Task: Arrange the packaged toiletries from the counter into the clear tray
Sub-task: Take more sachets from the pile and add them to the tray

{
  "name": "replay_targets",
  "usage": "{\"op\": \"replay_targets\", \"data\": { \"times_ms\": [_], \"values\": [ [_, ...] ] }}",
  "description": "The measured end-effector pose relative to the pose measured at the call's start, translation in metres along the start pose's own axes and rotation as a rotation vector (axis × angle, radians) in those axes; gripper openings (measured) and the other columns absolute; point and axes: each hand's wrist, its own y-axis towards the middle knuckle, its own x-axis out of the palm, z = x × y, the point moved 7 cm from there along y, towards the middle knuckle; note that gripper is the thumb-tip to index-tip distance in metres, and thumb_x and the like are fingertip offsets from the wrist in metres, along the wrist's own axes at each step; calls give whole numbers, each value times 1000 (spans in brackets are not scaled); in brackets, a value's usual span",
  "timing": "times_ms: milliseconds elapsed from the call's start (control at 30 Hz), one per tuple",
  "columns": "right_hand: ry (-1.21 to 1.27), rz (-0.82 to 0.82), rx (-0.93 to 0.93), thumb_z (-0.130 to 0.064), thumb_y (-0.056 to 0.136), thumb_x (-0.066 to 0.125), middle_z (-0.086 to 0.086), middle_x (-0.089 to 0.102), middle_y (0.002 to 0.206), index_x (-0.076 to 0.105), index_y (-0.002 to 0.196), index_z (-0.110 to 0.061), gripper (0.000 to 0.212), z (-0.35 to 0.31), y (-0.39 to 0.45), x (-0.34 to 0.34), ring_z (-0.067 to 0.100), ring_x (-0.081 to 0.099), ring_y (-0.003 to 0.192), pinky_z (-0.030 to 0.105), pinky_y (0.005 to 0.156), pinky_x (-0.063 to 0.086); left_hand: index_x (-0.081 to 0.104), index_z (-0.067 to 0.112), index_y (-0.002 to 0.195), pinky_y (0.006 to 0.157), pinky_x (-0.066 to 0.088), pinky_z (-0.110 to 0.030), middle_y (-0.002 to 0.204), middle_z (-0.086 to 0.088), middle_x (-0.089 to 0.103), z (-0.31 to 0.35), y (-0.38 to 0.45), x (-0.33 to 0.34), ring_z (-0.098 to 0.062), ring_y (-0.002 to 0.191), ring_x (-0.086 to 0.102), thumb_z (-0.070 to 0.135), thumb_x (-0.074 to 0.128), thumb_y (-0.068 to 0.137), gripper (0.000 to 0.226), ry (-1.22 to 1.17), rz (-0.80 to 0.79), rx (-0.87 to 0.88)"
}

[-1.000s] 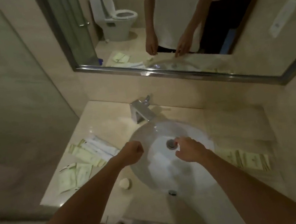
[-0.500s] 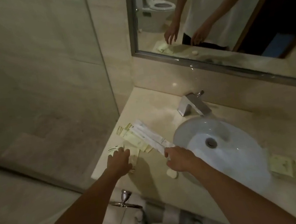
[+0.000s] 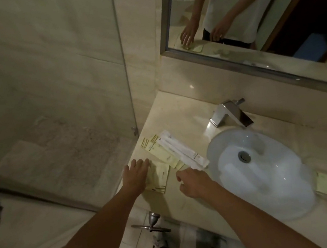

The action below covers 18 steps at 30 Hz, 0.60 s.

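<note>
Left of the white round sink (image 3: 260, 175), the left hand (image 3: 136, 176) lies spread flat on pale-green flat sachets (image 3: 160, 178) on the beige stone table (image 3: 180, 116); the right hand (image 3: 193, 181) pinches a long white wrapped packet (image 3: 181, 153).

Dim beige-tiled bathroom: mirror (image 3: 247, 9), chrome faucet (image 3: 231, 115), white sink (image 3: 274, 181).

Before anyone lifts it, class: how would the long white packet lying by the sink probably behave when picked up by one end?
The long white packet looks thin and narrow, so it would likely feel light and droop if held by one end. Its wrapper appears glossy, so it may slip between fingertips. It lies flat across the yellow sachets, so rolling seems unlikely; pushed, it would probably slide, perhaps dragging a sachet along.
</note>
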Motion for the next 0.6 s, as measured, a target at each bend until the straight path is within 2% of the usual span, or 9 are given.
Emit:
{"op": "replay_targets", "data": {
  "times_ms": [100, 200, 333, 433, 500, 600],
  "values": [
    [-24, -10, 5, -18, 90, 47, 12, 56, 119, 52, 113, -12, 24, -7, 9, 6, 30, 56, 104, 34, 75, 38, 9, 17, 147, 108, 31, -46, 146, -10, 31, -5, 2, 2, -31, 137, 25, 31, 72, 76, 96, -26, 17, -19],
    [-48, 26, -9, -13, 93, 44, 13, 53, 121, 50, 116, -8, 24, -18, 18, 7, 31, 54, 108, 37, 83, 42, 11, 15, 147, 105, 35, -43, 141, -13, 35, -10, 3, -2, -31, 130, 33, 31, 73, 75, 96, -37, 53, -47],
    [-16, 134, -22, -6, 91, 44, 12, 48, 122, 47, 120, -9, 29, -33, 33, 6, 29, 53, 107, 40, 82, 45, 17, 14, 144, 103, 37, -44, 136, -14, 39, -21, 0, -1, -32, 122, 41, 26, 70, 79, 84, -107, 72, -90],
    [64, 116, -17, -10, 92, 48, 14, 45, 128, 42, 129, -9, 37, -45, 44, 10, 31, 52, 110, 40, 86, 45, 22, 16, 140, 101, 38, -43, 131, -11, 43, -34, -2, 3, -29, 118, 44, 20, 66, 83, 73, -180, 78, -117],
    [78, 91, -12, -17, 91, 55, 14, 40, 134, 37, 132, -10, 45, -51, 53, 11, 31, 50, 116, 40, 91, 43, 26, 18, 136, 99, 39, -42, 128, -9, 45, -44, -4, 3, -27, 115, 47, 17, 65, 83, 66, -267, 85, -151],
    [125, 77, 28, -21, 90, 60, 16, 33, 142, 27, 141, -11, 62, -53, 60, 19, 30, 43, 125, 38, 99, 39, 29, 19, 134, 99, 40, -47, 129, -9, 47, -57, -8, 7, -29, 115, 51, 13, 67, 81, 66, -527, 68, -210]
  ]
}}
